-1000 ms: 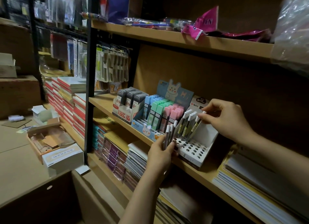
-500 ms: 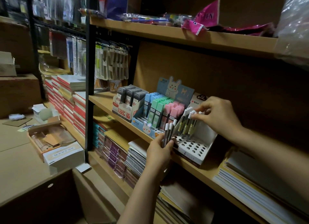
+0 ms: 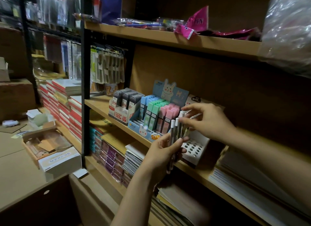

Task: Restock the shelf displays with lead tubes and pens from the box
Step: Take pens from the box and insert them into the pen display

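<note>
My left hand grips a small bunch of white-capped pens upright, in front of the white pen display stand with round holes on the middle shelf. My right hand reaches in from the right and pinches the cap end of one pen among those standing at the stand's back. Left of the stand sits the bunny display of blue, green and pink lead tubes, and a box of grey lead tubes. The supply box lies open on the counter at left.
The upper shelf holds pink packets and a plastic bag. Notebooks and paper stacks fill the lower shelf. Red-edged book piles stand left of the black upright post. A white carton sits on the counter.
My left hand has lifted its pens a little higher, close to my right hand. My right hand has shifted left from the back-row pens toward the held bunch.
</note>
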`<state>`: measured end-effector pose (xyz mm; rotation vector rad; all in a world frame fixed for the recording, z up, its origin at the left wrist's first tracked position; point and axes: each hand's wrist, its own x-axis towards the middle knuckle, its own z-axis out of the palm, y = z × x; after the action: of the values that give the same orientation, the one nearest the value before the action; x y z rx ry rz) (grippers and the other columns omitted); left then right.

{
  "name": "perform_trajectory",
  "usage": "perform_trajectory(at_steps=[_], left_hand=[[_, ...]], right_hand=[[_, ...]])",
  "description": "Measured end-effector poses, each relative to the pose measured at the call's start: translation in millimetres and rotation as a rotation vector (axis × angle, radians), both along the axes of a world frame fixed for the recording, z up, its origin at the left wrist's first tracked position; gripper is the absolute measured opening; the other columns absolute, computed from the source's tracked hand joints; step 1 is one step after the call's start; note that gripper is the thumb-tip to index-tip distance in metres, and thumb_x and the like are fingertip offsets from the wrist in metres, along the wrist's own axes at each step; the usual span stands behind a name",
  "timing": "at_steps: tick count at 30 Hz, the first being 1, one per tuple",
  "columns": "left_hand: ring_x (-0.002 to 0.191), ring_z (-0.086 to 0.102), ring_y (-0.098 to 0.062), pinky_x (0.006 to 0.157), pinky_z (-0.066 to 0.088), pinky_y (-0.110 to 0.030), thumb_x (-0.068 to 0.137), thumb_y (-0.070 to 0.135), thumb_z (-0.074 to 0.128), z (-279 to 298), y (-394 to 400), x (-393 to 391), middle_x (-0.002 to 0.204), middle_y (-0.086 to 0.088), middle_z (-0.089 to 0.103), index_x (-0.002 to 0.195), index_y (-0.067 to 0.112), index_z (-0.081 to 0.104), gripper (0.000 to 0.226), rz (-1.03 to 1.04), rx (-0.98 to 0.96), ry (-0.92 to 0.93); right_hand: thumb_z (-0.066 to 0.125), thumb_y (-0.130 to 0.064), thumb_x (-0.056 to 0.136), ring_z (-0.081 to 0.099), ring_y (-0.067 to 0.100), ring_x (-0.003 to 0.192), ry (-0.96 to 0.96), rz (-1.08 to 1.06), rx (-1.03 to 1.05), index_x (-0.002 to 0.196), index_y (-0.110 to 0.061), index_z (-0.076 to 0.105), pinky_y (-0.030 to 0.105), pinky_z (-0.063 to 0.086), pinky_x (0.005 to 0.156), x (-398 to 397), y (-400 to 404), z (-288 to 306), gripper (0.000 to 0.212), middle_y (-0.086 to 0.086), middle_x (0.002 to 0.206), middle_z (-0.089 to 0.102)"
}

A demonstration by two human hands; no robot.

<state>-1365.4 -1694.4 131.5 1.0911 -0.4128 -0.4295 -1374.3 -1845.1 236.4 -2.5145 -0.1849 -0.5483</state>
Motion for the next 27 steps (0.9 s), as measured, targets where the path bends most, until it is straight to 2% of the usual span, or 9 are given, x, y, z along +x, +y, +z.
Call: perform_trajectory(at_steps=[3, 5, 9, 13, 16, 19, 22, 24, 27], left_hand=[[0.080, 0.068, -0.012, 0.066, 0.054, -0.024, 0.094, 0.012, 0.058, 5, -1, -4, 0.111, -0.004, 0.072, 0.119, 0.013, 0.061, 0.026, -0.022, -0.066, 0.022], [0.081, 0.068, -0.016, 0.070, 0.057, -0.026, 0.095, 0.014, 0.056, 5, -1, -5, 0.109, -0.008, 0.072, 0.121, 0.011, 0.060, 0.026, -0.057, -0.111, 0.057], [0.075, 0.064, -0.015, 0.069, 0.055, -0.025, 0.095, 0.017, 0.055, 7, -2, -5, 0.103, -0.010, 0.072, 0.119, 0.013, 0.061, 0.025, -0.076, -0.106, 0.043], [0.088, 0.069, -0.017, 0.078, 0.057, -0.031, 0.098, 0.019, 0.051, 7, -5, -5, 0.106, -0.006, 0.072, 0.119, 0.014, 0.062, 0.024, -0.031, -0.073, 0.030], [0.067, 0.066, -0.005, 0.061, 0.053, -0.022, 0.101, 0.022, 0.047, 4, -6, -3, 0.097, -0.001, 0.071, 0.115, 0.018, 0.061, 0.020, 0.170, 0.088, -0.061], [0.060, 0.054, -0.002, 0.054, 0.041, -0.020, 0.103, 0.030, 0.042, 0, -7, 0, 0.091, -0.004, 0.068, 0.113, 0.021, 0.060, 0.022, 0.302, 0.216, -0.143], [0.072, 0.052, -0.007, 0.063, 0.041, -0.023, 0.104, 0.036, 0.035, 1, -11, 0, 0.094, 0.000, 0.061, 0.115, 0.020, 0.058, 0.031, 0.293, 0.223, -0.091], [0.068, 0.048, -0.006, 0.059, 0.038, -0.022, 0.105, 0.033, 0.031, 3, -13, -1, 0.095, 0.002, 0.061, 0.114, 0.017, 0.057, 0.032, 0.244, 0.189, -0.038], [0.071, 0.051, -0.006, 0.061, 0.040, -0.021, 0.105, 0.028, 0.036, 0, -13, -3, 0.095, 0.002, 0.061, 0.111, 0.015, 0.057, 0.026, 0.213, 0.240, -0.082]], right_hand=[[0.076, -0.018, 0.082, 0.073, 0.015, 0.071, 0.079, 0.072, 0.182, 0.097, -0.016, 0.071, 0.033, 0.062, 0.069, 0, 3, 2, 0.017, 0.003, 0.085, 0.073], [0.070, -0.007, 0.086, 0.072, 0.016, 0.075, 0.134, 0.134, 0.317, 0.098, -0.015, 0.071, 0.028, 0.061, 0.070, -3, 2, 5, 0.015, 0.007, 0.089, 0.073], [0.067, -0.005, 0.087, 0.073, 0.018, 0.079, 0.175, 0.169, 0.439, 0.105, -0.012, 0.071, 0.024, 0.059, 0.068, -9, -2, 9, 0.020, 0.006, 0.093, 0.073], [0.069, -0.006, 0.085, 0.073, 0.020, 0.081, 0.113, 0.141, 0.343, 0.102, -0.008, 0.071, 0.029, 0.060, 0.070, -10, -8, 18, 0.018, 0.011, 0.095, 0.072], [0.071, -0.006, 0.083, 0.073, 0.016, 0.077, 0.015, 0.048, 0.273, 0.104, -0.012, 0.068, 0.021, 0.058, 0.063, -7, -24, 36, 0.021, 0.010, 0.094, 0.070], [0.073, -0.016, 0.084, 0.070, 0.004, 0.071, -0.110, -0.085, -0.074, 0.105, -0.020, 0.064, 0.012, 0.053, 0.058, -2, -39, 38, 0.023, -0.004, 0.090, 0.068], [0.072, -0.019, 0.085, 0.068, 0.009, 0.078, -0.161, -0.122, -0.235, 0.106, -0.017, 0.062, 0.025, 0.059, 0.071, 6, -44, 27, 0.023, -0.001, 0.092, 0.067], [0.072, -0.020, 0.085, 0.066, 0.013, 0.084, -0.175, -0.128, -0.270, 0.103, -0.015, 0.062, 0.034, 0.059, 0.077, 12, -45, 21, 0.021, -0.001, 0.093, 0.065], [0.074, -0.022, 0.084, 0.063, 0.013, 0.085, -0.184, -0.116, -0.303, 0.098, -0.017, 0.061, 0.030, 0.056, 0.074, 20, -45, 13, 0.020, -0.009, 0.087, 0.059]])
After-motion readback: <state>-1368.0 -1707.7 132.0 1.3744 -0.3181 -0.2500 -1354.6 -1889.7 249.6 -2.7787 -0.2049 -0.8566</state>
